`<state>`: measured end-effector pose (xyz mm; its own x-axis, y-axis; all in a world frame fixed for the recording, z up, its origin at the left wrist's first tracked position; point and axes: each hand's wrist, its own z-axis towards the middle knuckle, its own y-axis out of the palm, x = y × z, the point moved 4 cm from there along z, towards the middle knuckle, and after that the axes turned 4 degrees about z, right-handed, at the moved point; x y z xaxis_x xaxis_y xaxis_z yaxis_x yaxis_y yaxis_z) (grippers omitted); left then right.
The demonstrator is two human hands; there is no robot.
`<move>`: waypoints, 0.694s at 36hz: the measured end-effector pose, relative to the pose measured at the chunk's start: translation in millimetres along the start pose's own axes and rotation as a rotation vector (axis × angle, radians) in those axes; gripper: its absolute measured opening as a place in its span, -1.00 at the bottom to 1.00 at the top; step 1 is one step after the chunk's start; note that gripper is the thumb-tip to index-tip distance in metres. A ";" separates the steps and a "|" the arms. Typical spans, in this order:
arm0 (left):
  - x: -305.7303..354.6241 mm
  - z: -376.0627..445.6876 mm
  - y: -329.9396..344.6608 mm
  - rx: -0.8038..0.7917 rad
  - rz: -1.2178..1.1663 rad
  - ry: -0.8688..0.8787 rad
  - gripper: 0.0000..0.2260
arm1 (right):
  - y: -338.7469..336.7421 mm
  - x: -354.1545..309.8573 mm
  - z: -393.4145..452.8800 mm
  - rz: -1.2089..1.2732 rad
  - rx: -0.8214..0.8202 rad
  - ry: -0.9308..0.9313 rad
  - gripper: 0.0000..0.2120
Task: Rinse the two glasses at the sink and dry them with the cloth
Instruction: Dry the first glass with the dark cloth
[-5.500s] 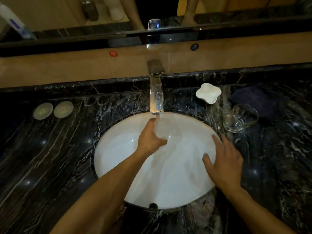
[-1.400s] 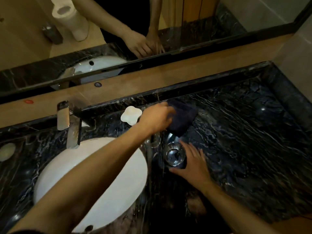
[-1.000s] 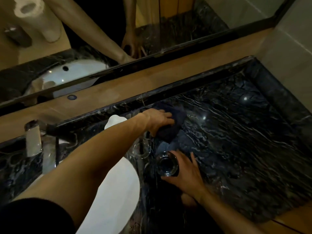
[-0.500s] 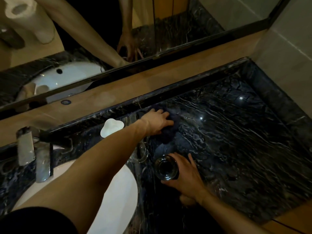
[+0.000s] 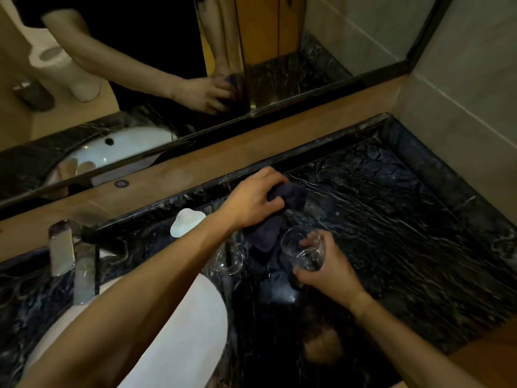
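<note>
Head view: the person stands at a dark marble counter (image 5: 391, 219), to the right of the white sink (image 5: 173, 331).
Left hand (image 5: 251, 201): it grips the dark cloth (image 5: 291, 196) with curled fingers; half a second ago the cloth lay lower on the counter, now it is bunched and partly lifted, one end hanging down.
Right hand (image 5: 327, 270): it holds the first glass (image 5: 303, 249), which stood upright on the counter before and is now raised and tilted toward the cloth.
Second glass (image 5: 228, 257): it stands on the counter between sink and cloth, untouched.
Soap dish (image 5: 187, 222): behind it, near the tap (image 5: 72, 259).
Meaning: rinsing seems finished; drying of the first glass is about to begin.
</note>
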<state>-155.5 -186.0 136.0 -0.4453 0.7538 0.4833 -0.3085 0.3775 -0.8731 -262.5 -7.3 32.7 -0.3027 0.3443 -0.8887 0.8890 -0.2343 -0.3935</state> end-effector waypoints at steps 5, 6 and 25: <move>36.9 -40.1 -30.7 0.082 0.141 -0.035 -0.60 | -12.1 -13.0 -6.2 0.003 0.005 -0.048 -0.20; 45.0 -49.4 -31.3 0.089 0.198 -0.014 -0.64 | -13.4 -15.8 -8.3 0.001 0.004 -0.057 -0.19; 113.5 -122.6 26.5 -0.128 0.450 0.177 -0.71 | -18.2 -38.8 -50.9 -0.273 -0.100 -0.295 -0.25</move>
<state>-111.1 -24.5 159.9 -0.3574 0.9327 0.0478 -0.0081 0.0481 -0.9988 -249.4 29.9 86.4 -0.6048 0.1030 -0.7897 0.7868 -0.0759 -0.6125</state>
